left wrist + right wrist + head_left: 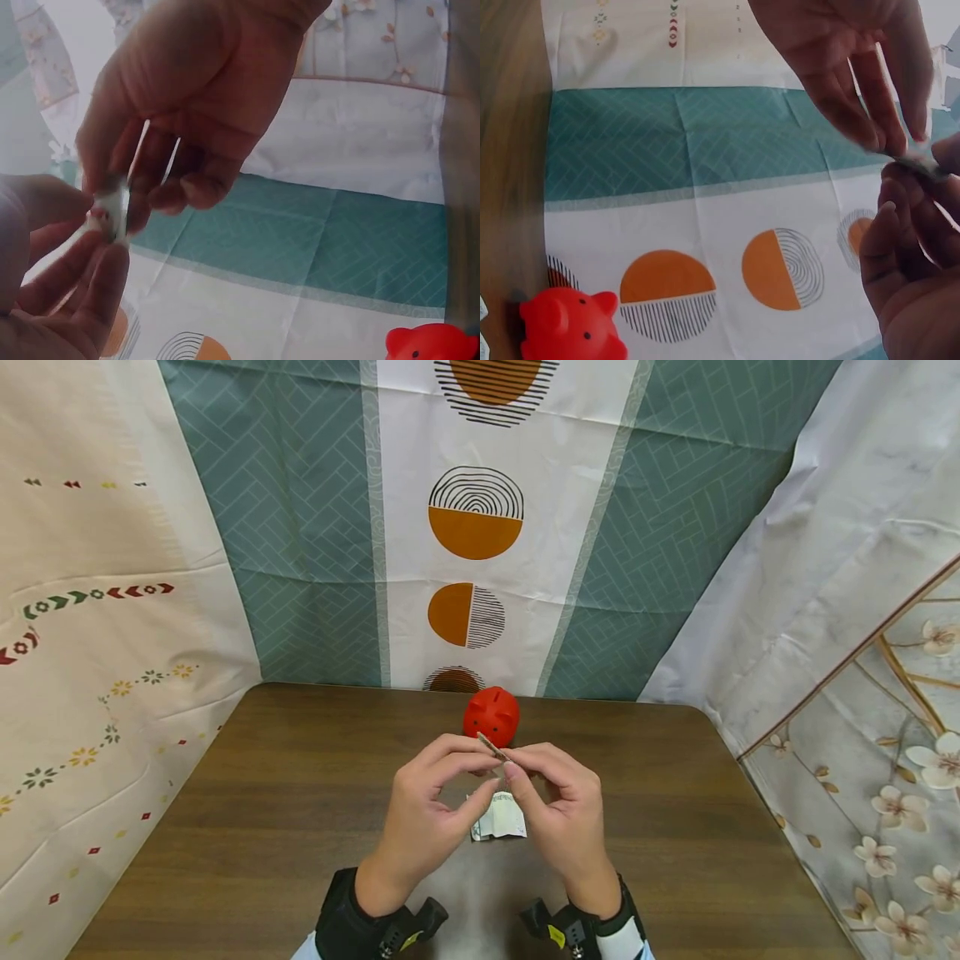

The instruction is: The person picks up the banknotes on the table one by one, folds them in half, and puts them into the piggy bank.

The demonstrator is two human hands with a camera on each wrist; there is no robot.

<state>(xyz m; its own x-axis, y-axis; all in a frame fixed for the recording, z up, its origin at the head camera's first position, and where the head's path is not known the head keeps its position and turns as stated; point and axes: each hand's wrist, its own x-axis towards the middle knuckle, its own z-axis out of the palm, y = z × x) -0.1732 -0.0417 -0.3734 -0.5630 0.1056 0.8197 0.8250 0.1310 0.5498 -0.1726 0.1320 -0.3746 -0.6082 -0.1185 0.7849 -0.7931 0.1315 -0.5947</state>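
Observation:
Both hands are raised over the table, fingertips meeting in front of a red piggy bank [492, 714]. Between them is a small, thin folded banknote [491, 745], seen nearly edge-on. My left hand [427, 810] pinches it by one side, and my right hand [566, 814] pinches the other with thumb and fingers. The left wrist view shows the folded note [116, 214] as a pale narrow strip, partly hidden by fingertips. Under the hands, a creased pale green banknote [498, 818] lies on the table, its upper part overlapped by the fingers.
The brown wooden table [300, 777] reaches back to a hanging teal and white curtain [315, 527] with orange circles. Patterned cloths hang at the left and right sides. Black camera straps [348, 910] are on both wrists.

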